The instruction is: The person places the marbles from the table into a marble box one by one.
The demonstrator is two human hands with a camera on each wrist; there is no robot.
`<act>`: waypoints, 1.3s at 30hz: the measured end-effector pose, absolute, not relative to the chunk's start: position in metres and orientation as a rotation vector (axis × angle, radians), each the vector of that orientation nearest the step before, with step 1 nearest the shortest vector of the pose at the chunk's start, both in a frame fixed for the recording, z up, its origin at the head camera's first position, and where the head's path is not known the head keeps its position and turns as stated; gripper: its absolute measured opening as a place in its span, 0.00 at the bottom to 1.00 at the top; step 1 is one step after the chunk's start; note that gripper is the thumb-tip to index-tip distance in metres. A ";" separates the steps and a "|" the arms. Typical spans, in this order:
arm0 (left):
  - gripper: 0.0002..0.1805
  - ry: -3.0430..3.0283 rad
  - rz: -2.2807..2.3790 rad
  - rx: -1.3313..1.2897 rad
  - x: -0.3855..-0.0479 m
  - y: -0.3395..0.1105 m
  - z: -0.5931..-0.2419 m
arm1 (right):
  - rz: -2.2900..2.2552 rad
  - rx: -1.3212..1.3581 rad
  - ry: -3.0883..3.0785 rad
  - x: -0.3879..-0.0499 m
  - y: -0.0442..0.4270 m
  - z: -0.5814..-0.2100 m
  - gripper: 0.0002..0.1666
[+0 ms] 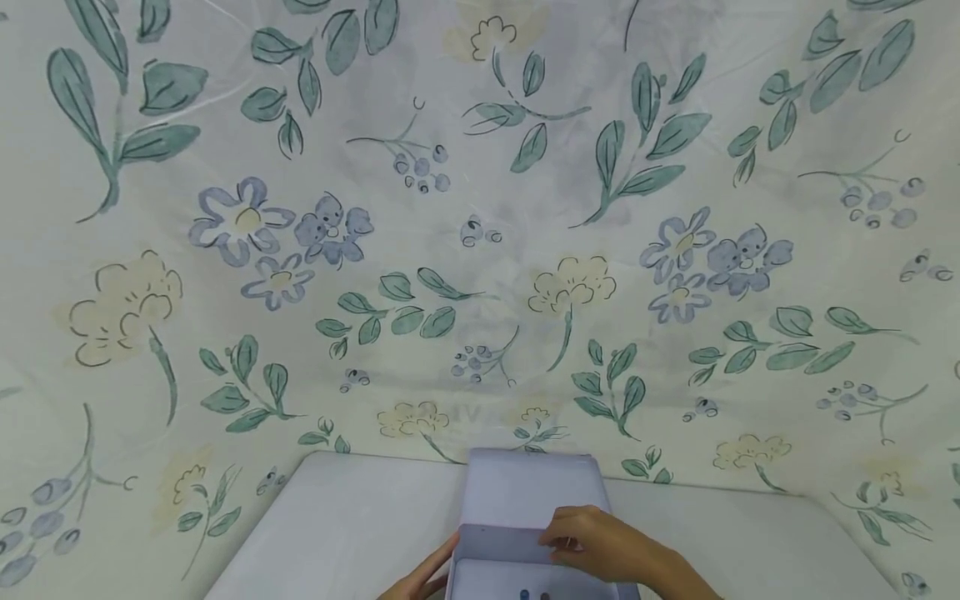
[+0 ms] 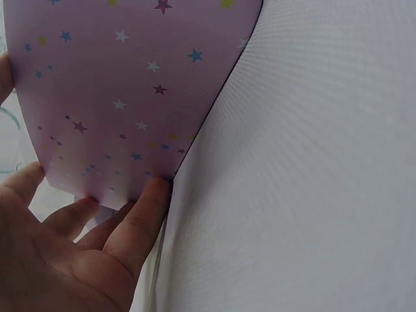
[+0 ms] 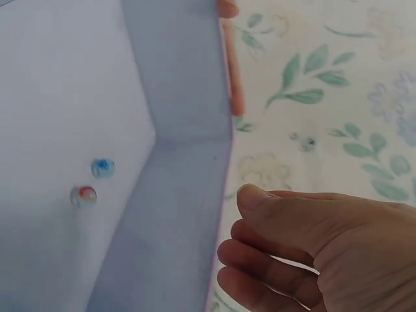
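Observation:
A pale lilac box (image 1: 506, 546) has its lid (image 1: 532, 483) tipped back. Two small glassy marbles lie on its floor: a blue marble (image 3: 103, 168) and a red-and-clear marble (image 3: 84, 195). My left hand (image 1: 423, 575) touches the left side of the box. The left wrist view has its fingers nearly straight, tips on the star-printed outer wall (image 2: 123, 97). Over the right part of the box hovers my right hand (image 1: 600, 546), fingers loosely bent and thumb near the forefinger. Nothing shows between its fingers in the right wrist view.
The box stands on a white table (image 1: 360, 508). Behind and around it hangs a pale sheet (image 1: 480, 333) printed with flowers and leaves. The upright lid rises at the far side of the box.

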State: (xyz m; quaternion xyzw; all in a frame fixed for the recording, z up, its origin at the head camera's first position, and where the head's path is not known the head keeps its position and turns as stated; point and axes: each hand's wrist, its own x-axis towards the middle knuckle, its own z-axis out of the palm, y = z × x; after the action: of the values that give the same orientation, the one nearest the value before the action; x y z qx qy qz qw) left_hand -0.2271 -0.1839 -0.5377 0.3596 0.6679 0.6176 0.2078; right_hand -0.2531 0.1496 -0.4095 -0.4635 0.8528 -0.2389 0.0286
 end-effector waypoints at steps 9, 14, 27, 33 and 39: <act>0.54 1.860 1.706 0.994 -0.225 -0.183 -0.529 | -0.971 -1.456 2.718 -0.238 0.215 -0.405 0.11; 0.47 1.887 1.735 0.763 -0.210 -0.180 -0.514 | -1.074 -1.293 2.820 -0.223 0.249 -0.414 0.11; 0.43 1.902 1.716 0.557 -0.202 -0.178 -0.498 | -1.148 -0.857 2.687 -0.201 0.299 -0.447 0.14; 0.45 1.897 1.718 0.525 -0.200 -0.177 -0.499 | -1.144 -0.749 2.604 -0.201 0.307 -0.454 0.16; 0.44 1.892 1.731 0.507 -0.201 -0.176 -0.498 | -1.198 -0.671 2.453 -0.202 0.315 -0.462 0.17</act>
State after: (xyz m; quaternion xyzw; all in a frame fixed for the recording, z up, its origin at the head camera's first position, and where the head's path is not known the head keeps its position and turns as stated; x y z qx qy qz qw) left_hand -0.2007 -0.1765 -0.4985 0.1872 0.6987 0.6394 0.2607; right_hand -0.2021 0.3146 -0.4622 -0.2354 0.8607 -0.4205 0.1644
